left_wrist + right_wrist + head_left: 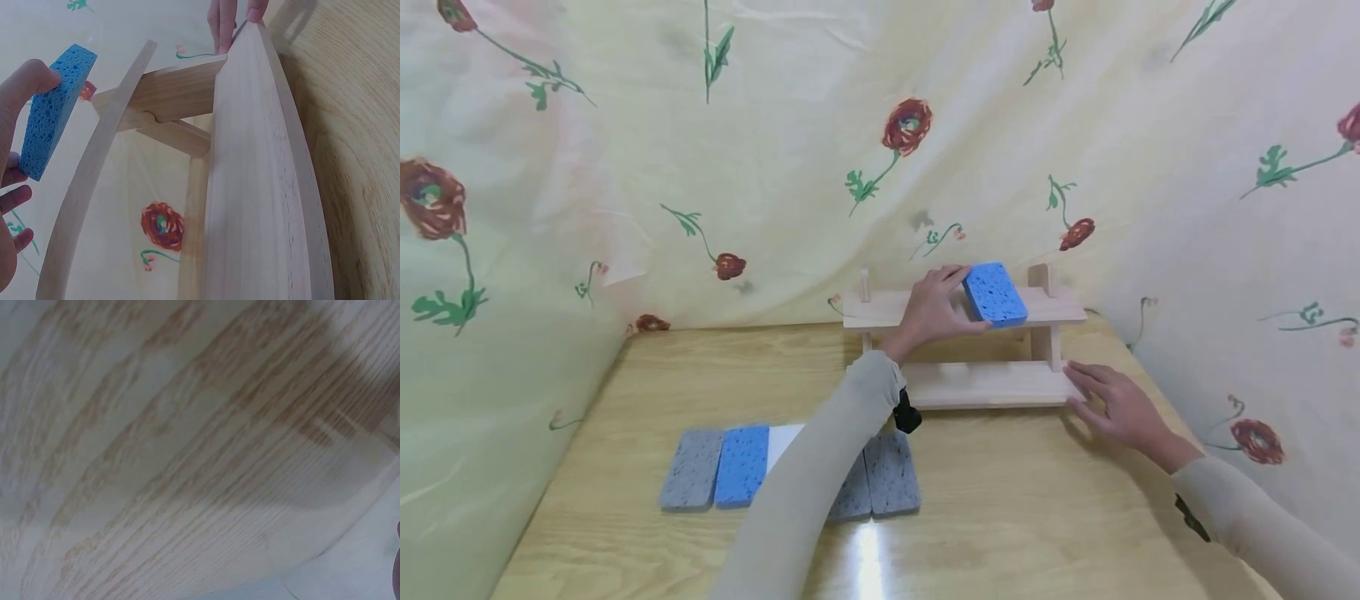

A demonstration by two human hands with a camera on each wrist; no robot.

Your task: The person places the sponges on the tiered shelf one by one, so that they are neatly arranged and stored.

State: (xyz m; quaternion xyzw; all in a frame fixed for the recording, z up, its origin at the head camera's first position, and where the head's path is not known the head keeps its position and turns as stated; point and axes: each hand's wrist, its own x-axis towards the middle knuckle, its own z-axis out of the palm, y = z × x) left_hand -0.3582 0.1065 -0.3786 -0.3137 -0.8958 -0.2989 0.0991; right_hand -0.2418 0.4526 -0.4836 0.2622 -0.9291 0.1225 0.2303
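My left hand [936, 308] pinches a blue sponge [995, 295] between thumb and fingers. The sponge is held tilted over the upper board of a small two-tier wooden shelf [977, 385]. In the left wrist view, the sponge [57, 112] shows edge-on beside the upper board, with the thumb on its face. At the lower board's right end, my right hand [1116, 406] holds the corner, thumb at the front edge and fingers by the upright. Wood grain of the table fills most of the right wrist view.
A row of sponges lies on the table left of the shelf: a grey one [691, 469], a blue one [742, 465], a white one [781, 442] partly behind my left sleeve, and grey ones [891, 472] at the right. A flowered curtain [775, 167] hangs behind the table.
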